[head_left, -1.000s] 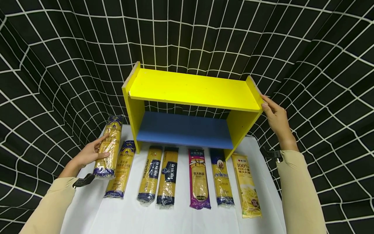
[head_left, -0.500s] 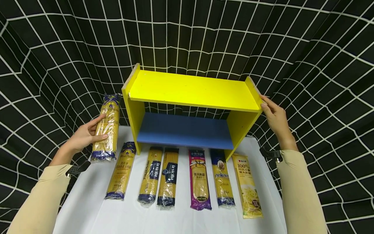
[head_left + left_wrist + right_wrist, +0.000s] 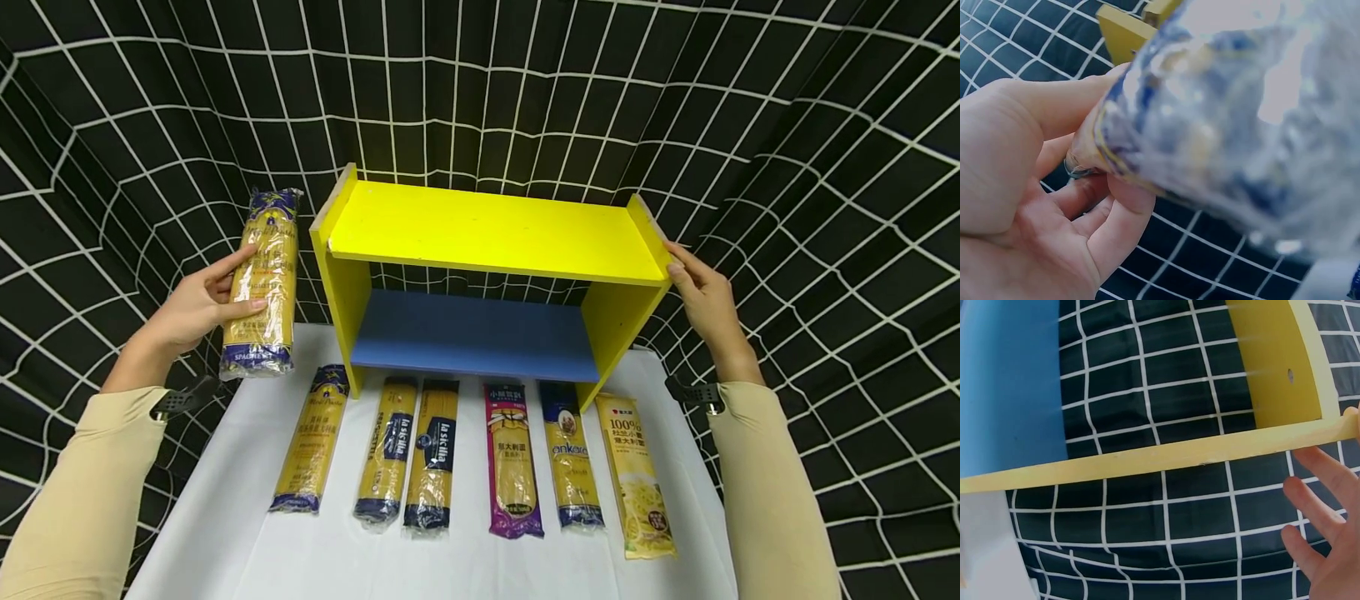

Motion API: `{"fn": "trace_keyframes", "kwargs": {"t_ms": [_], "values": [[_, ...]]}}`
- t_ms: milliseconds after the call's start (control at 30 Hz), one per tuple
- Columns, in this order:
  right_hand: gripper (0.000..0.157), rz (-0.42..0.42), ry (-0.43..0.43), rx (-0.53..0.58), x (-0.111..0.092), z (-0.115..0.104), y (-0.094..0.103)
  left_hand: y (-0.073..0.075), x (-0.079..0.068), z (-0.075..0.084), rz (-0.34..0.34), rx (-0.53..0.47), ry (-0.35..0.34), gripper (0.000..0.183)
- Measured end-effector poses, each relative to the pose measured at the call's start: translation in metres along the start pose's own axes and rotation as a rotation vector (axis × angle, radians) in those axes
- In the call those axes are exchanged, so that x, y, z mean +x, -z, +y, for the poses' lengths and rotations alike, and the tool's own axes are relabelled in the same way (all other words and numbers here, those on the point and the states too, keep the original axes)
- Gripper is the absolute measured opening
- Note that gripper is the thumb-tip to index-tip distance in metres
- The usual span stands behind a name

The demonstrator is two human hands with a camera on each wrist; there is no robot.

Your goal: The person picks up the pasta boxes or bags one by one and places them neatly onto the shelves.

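A black curtain (image 3: 457, 108) gridded in white hangs behind the white tabletop (image 3: 450, 571); a purple-edged pasta packet (image 3: 513, 471) lies beside an ankara packet (image 3: 572, 471).

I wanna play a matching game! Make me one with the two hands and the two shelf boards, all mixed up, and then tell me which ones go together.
Column one:
1. left hand
2. right hand
3. lower board
4. upper board

Column two:
A. blue
B. holds a pasta pack up in the air
C. yellow
D. touches the edge of a side panel

Right pairs: 1-B, 2-D, 3-A, 4-C
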State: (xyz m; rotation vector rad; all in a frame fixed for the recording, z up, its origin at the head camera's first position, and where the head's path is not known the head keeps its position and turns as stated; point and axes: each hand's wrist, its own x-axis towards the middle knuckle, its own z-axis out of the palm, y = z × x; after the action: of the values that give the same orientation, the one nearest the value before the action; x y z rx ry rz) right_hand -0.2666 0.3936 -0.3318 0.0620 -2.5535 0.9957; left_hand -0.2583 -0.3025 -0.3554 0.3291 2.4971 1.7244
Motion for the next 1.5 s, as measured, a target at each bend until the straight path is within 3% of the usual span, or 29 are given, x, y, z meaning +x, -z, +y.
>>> {"fn": "trace_keyframes", "kwargs": {"t_ms": [267,700,1100,1500], "values": [[0.042,0.004,-0.001,0.009,0.000,-0.001,0.000,0.007,0.007,0.019,0.017,-0.019,-0.017,0.083],[0.042,0.009,0.002,0.002,0.000,-0.001,-0.001,0.009,0.013,0.036,0.019,-0.039,-0.008,0.082],[0.043,0.000,-0.013,0.004,-0.002,-0.002,-0.002,0.008,0.025,0.079,-0.018,-0.057,-0.008,0.078],[0.043,-0.004,-0.007,0.017,-0.002,-0.002,-0.002,0.006,0.040,0.112,-0.052,-0.092,0.032,0.078]]}}
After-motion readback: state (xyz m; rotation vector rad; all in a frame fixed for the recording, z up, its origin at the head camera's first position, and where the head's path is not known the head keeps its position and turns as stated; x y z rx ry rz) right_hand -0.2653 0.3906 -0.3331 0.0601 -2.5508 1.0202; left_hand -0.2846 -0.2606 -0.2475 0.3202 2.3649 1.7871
